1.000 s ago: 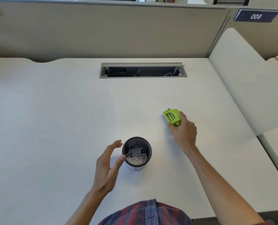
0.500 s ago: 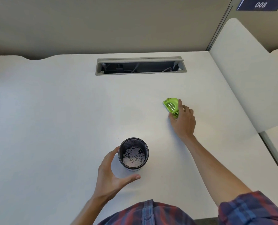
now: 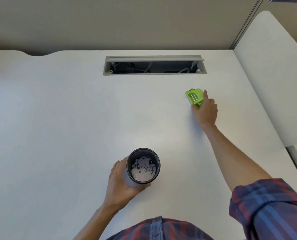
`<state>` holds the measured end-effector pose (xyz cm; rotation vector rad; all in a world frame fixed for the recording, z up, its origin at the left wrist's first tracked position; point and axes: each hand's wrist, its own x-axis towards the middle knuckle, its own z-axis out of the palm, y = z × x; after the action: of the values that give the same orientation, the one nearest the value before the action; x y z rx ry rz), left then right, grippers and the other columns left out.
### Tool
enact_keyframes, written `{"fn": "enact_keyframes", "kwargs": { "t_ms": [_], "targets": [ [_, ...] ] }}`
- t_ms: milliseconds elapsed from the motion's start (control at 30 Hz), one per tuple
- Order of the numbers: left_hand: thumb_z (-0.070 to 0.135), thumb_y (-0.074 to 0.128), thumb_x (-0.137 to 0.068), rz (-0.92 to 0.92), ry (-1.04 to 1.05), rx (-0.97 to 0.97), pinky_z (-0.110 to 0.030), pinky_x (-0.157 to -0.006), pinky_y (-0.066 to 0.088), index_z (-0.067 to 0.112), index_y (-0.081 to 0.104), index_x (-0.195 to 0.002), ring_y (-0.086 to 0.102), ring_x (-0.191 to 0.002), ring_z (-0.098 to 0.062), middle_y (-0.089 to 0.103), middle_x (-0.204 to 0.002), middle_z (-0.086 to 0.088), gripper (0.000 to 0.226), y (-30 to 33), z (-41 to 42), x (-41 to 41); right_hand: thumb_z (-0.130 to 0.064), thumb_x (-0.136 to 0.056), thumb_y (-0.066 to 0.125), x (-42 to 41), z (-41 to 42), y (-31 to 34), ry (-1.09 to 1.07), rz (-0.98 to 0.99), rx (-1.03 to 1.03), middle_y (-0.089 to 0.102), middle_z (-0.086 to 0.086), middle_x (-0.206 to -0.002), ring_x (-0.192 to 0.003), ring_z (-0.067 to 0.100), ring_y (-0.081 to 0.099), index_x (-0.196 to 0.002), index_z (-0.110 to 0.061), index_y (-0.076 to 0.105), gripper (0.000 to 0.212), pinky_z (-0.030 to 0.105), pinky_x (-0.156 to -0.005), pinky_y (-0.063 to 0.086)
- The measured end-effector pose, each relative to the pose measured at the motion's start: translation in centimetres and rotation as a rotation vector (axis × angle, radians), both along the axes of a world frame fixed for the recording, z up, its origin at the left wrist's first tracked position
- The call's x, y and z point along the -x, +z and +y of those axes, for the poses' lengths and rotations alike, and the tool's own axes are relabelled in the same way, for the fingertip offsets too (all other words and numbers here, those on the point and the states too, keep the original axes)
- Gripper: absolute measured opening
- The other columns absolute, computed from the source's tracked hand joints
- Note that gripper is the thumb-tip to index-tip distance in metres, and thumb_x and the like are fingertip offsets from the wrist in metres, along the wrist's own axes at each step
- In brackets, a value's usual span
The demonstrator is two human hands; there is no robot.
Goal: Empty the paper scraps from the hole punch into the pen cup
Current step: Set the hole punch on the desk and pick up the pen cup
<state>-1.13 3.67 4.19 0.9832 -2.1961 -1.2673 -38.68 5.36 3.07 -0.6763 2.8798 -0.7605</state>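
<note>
Lime-green plastic marks the hole punch (image 3: 194,96), which lies on the white desk (image 3: 66,118) far to the right, its long axis running from upper left toward lower right. The right hand (image 3: 205,111) rests on its near end, fingers covering that part; whether they actually clamp it cannot be told. The left hand (image 3: 121,181) wraps around the dark pen cup (image 3: 143,166), standing upright near the front edge, with pale paper scraps (image 3: 143,168) inside. The cup's base is hidden by the fingers.
</note>
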Motion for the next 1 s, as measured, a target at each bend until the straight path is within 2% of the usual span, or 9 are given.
{"fn": "enact_keyframes", "kwargs": {
  "t_ms": [233,400,633,767,867,933,1000],
  "targets": [
    [0.044,0.088,-0.053,-0.012,0.009,0.026,-0.041,-0.085,0.051,0.066,0.048,-0.113,0.055,-0.103,0.003,0.058,-0.111,0.037,0.076,0.0,-0.4,0.3,-0.028,-0.088,0.066,3.5,-1.9,0.3,-0.055,-0.052,0.046,0.055,0.023,-0.129,-0.122,0.042,0.05,-0.154,-0.012,0.023,0.081,0.044,-0.099,0.039],
    [0.05,0.085,-0.052,-0.028,0.015,0.03,-0.041,-0.086,0.05,0.066,0.048,-0.112,0.055,-0.102,0.0,0.057,-0.111,0.033,0.073,-0.4,-1.1,0.8,-0.028,-0.089,0.066,5.4,-3.1,0.4,-0.067,-0.072,0.034,0.048,0.022,-0.138,-0.129,0.041,0.044,-0.153,-0.008,0.021,0.081,0.044,-0.101,0.039],
    [0.04,0.088,-0.055,-0.046,0.007,0.055,-0.036,-0.087,0.047,0.069,0.044,-0.113,0.05,-0.105,0.013,0.053,-0.114,0.041,0.079,-0.2,-1.8,1.5,-0.032,-0.089,0.067,5.4,-3.2,-0.1,-0.107,-0.07,0.074,0.039,0.021,-0.147,-0.133,0.04,0.039,-0.155,-0.007,0.015,0.087,0.046,-0.102,0.038],
    [0.036,0.095,-0.059,-0.074,0.022,0.037,-0.046,-0.092,0.048,0.053,0.052,-0.107,0.046,-0.106,0.017,0.055,-0.106,0.039,0.066,-0.7,-2.8,1.7,-0.045,-0.096,0.054,2.2,-1.5,-2.8,-0.134,-0.003,0.061,0.022,0.023,-0.159,-0.148,0.036,0.022,-0.155,-0.004,0.01,0.085,0.046,-0.117,0.026],
    [0.047,0.092,-0.057,-0.089,0.053,0.061,-0.051,-0.098,0.043,0.04,0.057,-0.109,0.042,-0.105,0.024,0.055,-0.099,0.033,0.063,-1.2,-4.9,2.2,-0.044,-0.099,0.048,0.1,-0.1,-4.0,-0.08,0.083,0.037,0.023,0.023,-0.159,-0.149,0.035,0.022,-0.154,-0.002,0.013,0.078,0.043,-0.12,0.02],
    [0.059,0.083,-0.056,-0.091,0.102,0.069,-0.053,-0.1,0.041,0.033,0.061,-0.109,0.044,-0.099,0.02,0.057,-0.1,0.025,0.063,-1.3,-6.9,2.9,-0.042,-0.099,0.047,-0.5,0.5,-4.2,-0.041,0.122,0.017,0.027,0.022,-0.158,-0.148,0.035,0.024,-0.154,-0.001,0.016,0.075,0.043,-0.12,0.019],
    [0.062,0.076,-0.056,-0.058,0.168,0.069,-0.055,-0.097,0.044,0.03,0.062,-0.109,0.044,-0.088,0.008,0.06,-0.1,0.016,0.063,-1.2,-8.9,3.6,-0.041,-0.1,0.046,-0.5,0.9,-4.3,-0.014,0.13,0.0,0.028,0.02,-0.159,-0.148,0.034,0.023,-0.153,-0.002,0.018,0.072,0.044,-0.121,0.018]
  ]
}}
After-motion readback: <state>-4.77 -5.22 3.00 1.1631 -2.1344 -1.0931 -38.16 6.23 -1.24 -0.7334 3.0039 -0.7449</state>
